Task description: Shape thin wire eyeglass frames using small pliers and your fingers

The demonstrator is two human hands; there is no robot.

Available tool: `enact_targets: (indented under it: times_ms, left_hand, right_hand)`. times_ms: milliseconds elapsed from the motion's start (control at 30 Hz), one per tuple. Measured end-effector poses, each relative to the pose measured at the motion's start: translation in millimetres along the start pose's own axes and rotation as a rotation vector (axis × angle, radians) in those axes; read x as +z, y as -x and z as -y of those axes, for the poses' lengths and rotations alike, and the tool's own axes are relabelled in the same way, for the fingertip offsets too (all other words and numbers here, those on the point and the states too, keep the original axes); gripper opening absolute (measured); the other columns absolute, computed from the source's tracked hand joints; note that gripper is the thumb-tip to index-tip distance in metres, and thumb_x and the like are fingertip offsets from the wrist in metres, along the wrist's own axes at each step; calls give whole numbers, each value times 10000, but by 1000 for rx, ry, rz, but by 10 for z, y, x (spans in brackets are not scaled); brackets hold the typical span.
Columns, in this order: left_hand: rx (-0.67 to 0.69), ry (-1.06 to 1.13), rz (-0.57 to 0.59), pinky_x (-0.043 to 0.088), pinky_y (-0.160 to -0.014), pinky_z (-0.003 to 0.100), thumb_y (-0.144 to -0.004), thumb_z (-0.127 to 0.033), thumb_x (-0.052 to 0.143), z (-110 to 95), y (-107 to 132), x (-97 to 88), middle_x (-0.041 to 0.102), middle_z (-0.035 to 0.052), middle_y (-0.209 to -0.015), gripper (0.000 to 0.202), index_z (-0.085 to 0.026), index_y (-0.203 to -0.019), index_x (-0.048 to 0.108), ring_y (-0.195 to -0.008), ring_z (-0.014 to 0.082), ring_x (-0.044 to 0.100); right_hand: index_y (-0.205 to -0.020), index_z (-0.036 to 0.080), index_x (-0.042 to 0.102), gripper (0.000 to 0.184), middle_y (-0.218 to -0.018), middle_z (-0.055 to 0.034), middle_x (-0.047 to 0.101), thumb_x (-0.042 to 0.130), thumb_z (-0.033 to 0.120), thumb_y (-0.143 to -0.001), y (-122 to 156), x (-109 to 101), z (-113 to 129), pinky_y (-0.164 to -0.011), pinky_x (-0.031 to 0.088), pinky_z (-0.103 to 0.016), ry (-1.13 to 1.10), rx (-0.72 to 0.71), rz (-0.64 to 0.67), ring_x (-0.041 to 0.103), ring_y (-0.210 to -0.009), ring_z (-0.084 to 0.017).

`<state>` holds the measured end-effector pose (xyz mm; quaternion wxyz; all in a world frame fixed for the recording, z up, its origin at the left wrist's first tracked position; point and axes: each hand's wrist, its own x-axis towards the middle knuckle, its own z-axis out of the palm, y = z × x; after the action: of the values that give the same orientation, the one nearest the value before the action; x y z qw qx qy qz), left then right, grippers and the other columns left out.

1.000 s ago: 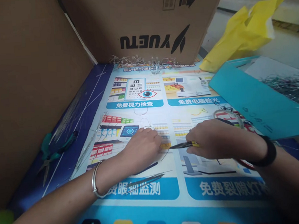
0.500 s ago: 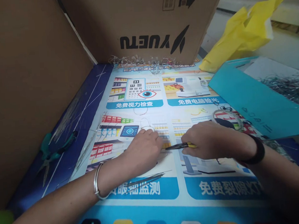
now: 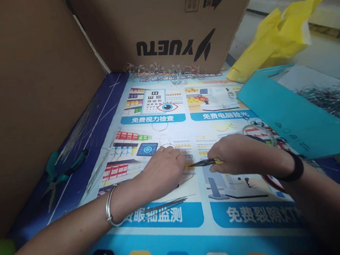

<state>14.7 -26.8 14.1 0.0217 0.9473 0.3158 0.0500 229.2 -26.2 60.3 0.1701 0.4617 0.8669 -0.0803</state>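
Observation:
My right hand (image 3: pixel 233 154) is closed round the yellow handles of needle-nose pliers (image 3: pixel 203 163). Their dark jaws point left and end right beside the fingertips of my left hand (image 3: pixel 167 168). That left hand is closed, back upward, with a metal bangle (image 3: pixel 108 205) at its wrist. A thin wire curves out below its fingertips near the plier tips; the grip itself is hidden beneath the fingers. Just beyond the knuckles lies a thin wire loop (image 3: pixel 165 138). Several short dark wires (image 3: pixel 169 206) rest on the printed mat (image 3: pixel 183 231) in front of the left forearm.
Teal-handled pliers (image 3: pixel 55 172) and long thin wires (image 3: pixel 76 136) lie at left. Cardboard panels (image 3: pixel 162 23) wall the left and back, with small wired pieces (image 3: pixel 166 69) along the back one. On the right are a blue folder (image 3: pixel 291 115), tangled wire (image 3: pixel 328 99) and a yellow bag (image 3: pixel 269 43).
My right hand has risen slightly and turned, tilting the pliers so their handle end sits higher. The left hand has hardly moved.

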Motion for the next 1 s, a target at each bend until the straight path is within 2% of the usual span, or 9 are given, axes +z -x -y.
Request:
enact_targets:
  times_ms: [200, 367, 433, 500, 633, 733, 867, 933, 1000]
  left_hand:
    - [-5, 62, -1, 417, -692, 339, -857, -210, 438, 16, -11, -67, 621, 65, -819, 163, -152, -859, 590, -784, 206, 548]
    - [11, 169, 36, 422, -685, 321, -863, -203, 438, 57, -30, -126, 648, 51, -793, 205, -161, -788, 623, -760, 188, 567]
    - [-49, 239, -2, 425, -675, 307, -861, -206, 435, 88, -39, -134, 651, 47, -778, 217, -166, -792, 638, -752, 178, 571]
    - [-150, 342, -109, 425, -658, 288, -847, -195, 448, 129, -50, -132, 648, 37, -760, 206, -172, -790, 645, -737, 162, 569]
    - [-356, 635, -373, 429, -635, 247, -816, -189, 487, 207, -80, -116, 642, 9, -714, 167, -170, -734, 631, -688, 126, 566]
    - [-457, 740, -489, 423, -600, 228, -798, -191, 512, 214, -87, -99, 634, -3, -692, 141, -169, -718, 625, -636, 107, 548]
    - [-422, 657, -583, 413, -600, 230, -768, -163, 531, 162, -73, -71, 608, -9, -659, 121, -171, -680, 614, -629, 106, 530]
    - [-386, 643, -580, 408, -607, 230, -763, -157, 538, 136, -66, -67, 601, -14, -648, 119, -172, -670, 610, -636, 105, 529]
    - [-392, 698, -546, 407, -602, 226, -770, -164, 537, 120, -65, -71, 601, -17, -645, 127, -172, -665, 607, -627, 99, 526]
  right_hand:
    - [-756, 248, 688, 215, -691, -23, 678, 555, 417, -751, 27, -35, -35, -516, 278, -247, 14, 19, -41, 593, -616, -174]
    - [-779, 235, 681, 222, -701, -26, 678, 554, 415, -755, 41, -47, -31, -524, 285, -252, 10, 12, -73, 584, -604, -160]
    - [-791, 227, 674, 232, -725, -28, 677, 533, 411, -767, 26, -52, -30, -526, 283, -250, -9, 19, -98, 583, -621, -159]
    - [-797, 214, 660, 251, -746, -31, 671, 498, 407, -791, -5, -63, -25, -534, 287, -245, -62, 42, -155, 576, -645, -155]
    - [-726, 178, 587, 303, -667, -14, 599, 434, 412, -841, -103, -71, 26, -534, 304, -232, -384, 115, -355, 504, -604, -121]
    - [-739, 173, 566, 304, -648, 11, 539, 456, 439, -837, -180, -25, 124, -535, 329, -220, -753, 119, -441, 464, -600, -106]
    - [-871, 163, 594, 301, -688, 16, 535, 513, 447, -811, -263, 100, 295, -565, 373, -221, -1206, 20, -426, 456, -612, -96]
    - [-835, 162, 592, 274, -674, 19, 527, 527, 426, -805, -296, 160, 359, -566, 374, -225, -1300, 13, -444, 447, -606, -93]
    - [-781, 169, 567, 226, -682, 21, 520, 548, 393, -790, -321, 203, 393, -587, 377, -231, -1294, 53, -525, 448, -631, -98]
